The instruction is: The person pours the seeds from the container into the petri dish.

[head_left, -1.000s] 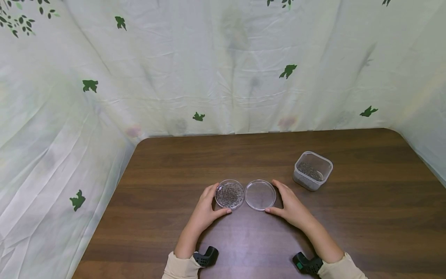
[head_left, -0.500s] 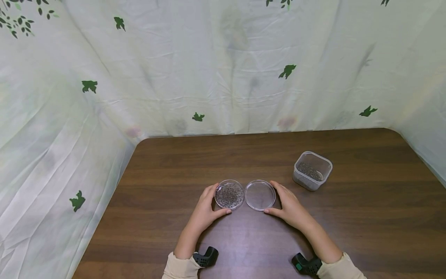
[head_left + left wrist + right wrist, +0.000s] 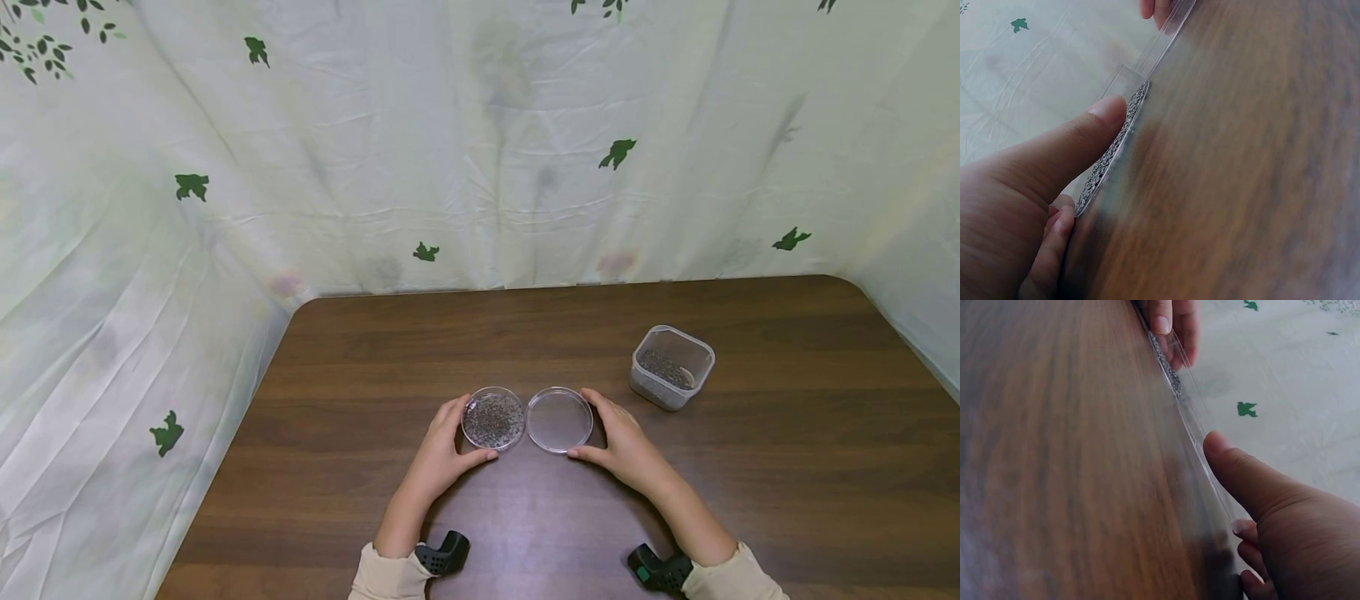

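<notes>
Two round clear petri dish halves lie side by side on the brown table, their rims nearly touching. The left one, a petri dish (image 3: 493,419), contains small dark grey grains, which also show through its wall in the left wrist view. My left hand (image 3: 442,450) grips it by the rim, thumb at the near side and fingers at the far left. A shallow petri dish lid (image 3: 559,420), with nothing seen inside, lies to the right. Around its right side my right hand (image 3: 626,446) holds the rim between thumb and fingers. Both palms stay off the dishes.
A clear square plastic tub (image 3: 672,367) stands behind and right of my right hand, with similar grains and a pale curved item inside. The wooden table (image 3: 360,350) ends at a white curtain (image 3: 465,192) with green leaf shapes.
My right hand and the lid have shifted very slightly left. The left hand and the grain-filled dish stay practically still.
</notes>
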Demonstrator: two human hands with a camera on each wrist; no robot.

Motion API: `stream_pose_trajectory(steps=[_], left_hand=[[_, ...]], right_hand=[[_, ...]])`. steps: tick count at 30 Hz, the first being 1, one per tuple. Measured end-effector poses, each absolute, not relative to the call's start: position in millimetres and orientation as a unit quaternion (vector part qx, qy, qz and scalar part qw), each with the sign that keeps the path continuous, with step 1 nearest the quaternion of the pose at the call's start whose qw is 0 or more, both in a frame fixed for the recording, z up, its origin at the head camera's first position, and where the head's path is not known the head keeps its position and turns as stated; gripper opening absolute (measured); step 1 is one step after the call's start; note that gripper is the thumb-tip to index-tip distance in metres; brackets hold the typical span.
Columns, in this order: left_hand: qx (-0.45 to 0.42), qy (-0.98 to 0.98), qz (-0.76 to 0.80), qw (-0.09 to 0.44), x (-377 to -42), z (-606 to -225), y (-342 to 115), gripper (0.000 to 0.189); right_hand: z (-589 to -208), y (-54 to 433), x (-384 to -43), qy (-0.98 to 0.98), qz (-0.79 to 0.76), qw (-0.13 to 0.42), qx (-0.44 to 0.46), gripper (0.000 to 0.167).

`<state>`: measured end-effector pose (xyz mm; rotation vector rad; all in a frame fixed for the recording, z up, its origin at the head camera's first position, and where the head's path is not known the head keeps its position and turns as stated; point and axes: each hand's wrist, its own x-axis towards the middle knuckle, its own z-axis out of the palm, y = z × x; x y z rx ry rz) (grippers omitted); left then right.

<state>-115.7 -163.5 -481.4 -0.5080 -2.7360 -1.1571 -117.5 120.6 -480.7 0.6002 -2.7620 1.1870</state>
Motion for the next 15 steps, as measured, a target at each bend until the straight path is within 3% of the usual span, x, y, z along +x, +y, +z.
stream_pose_trajectory(steps=[15], left_hand=[[-0.166, -0.906, -0.385, 0.066, -115.9, -482.1, -163.4, 0.088]], right_hand=[[-478.3, 120.9, -118.1, -0.89, 0.415, 0.029, 0.187, 0.087]])
